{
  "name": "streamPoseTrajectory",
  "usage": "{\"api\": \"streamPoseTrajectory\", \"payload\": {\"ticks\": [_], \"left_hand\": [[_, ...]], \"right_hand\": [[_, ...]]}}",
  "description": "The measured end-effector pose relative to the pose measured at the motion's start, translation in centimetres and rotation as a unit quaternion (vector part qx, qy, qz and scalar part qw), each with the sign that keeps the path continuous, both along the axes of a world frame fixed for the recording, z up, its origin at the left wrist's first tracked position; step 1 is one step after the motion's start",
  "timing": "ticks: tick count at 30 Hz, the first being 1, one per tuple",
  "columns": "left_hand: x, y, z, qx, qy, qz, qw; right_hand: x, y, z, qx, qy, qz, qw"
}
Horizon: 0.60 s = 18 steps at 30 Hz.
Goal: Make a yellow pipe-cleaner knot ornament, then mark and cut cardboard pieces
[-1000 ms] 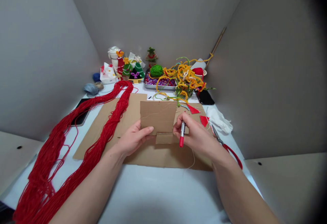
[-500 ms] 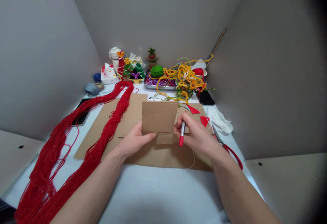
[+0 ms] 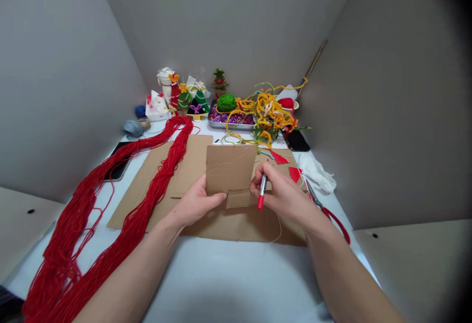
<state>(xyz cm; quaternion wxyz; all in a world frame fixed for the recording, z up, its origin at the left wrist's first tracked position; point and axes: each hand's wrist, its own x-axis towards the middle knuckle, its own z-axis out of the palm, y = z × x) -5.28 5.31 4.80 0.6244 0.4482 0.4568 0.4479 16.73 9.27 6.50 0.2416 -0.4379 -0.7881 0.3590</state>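
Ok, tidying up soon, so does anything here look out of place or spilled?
The red yarn sprawls loosely over the cardboard sheet and along the table, and the tangled orange cord spills beyond the tray.

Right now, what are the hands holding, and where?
The left hand grips a cardboard piece by its lower left edge; the right hand holds a red marker by its barrel.

No legible text, labels or numbers, red marker point(image 3: 262, 192) barrel too small to read
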Motion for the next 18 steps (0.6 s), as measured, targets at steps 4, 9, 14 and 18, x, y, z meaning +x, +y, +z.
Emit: {"api": "streamPoseTrajectory", "payload": {"ticks": [4, 9, 14, 18], "left_hand": [[0.05, -0.06, 0.18, 0.001, 0.005, 0.004, 1.000], [0.03, -0.11, 0.05, 0.000, 0.005, 0.005, 1.000], [0.06, -0.06, -0.17, 0.011, 0.020, -0.001, 1.000], [0.12, -0.01, -0.28, 0.026, 0.044, -0.008, 0.999]], "right_hand": [[-0.06, 0.02, -0.03, 0.001, -0.008, -0.001, 1.000], [-0.07, -0.08, 0.05, 0.005, -0.010, -0.001, 1.000], [-0.01, -0.03, -0.09, 0.009, -0.014, 0.000, 1.000], [0.02, 0.07, -0.31, 0.011, -0.007, 0.000, 1.000]]}}
